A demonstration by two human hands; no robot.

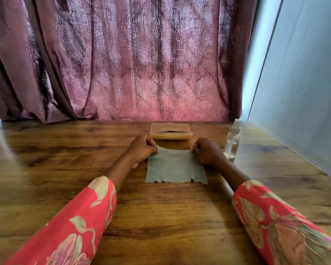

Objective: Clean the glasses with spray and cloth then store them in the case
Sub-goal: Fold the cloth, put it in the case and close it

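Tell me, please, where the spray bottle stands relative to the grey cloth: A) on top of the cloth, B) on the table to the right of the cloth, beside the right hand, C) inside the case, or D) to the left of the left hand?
B: the spray bottle stands upright on the table, just right of the right hand that pinches the cloth.
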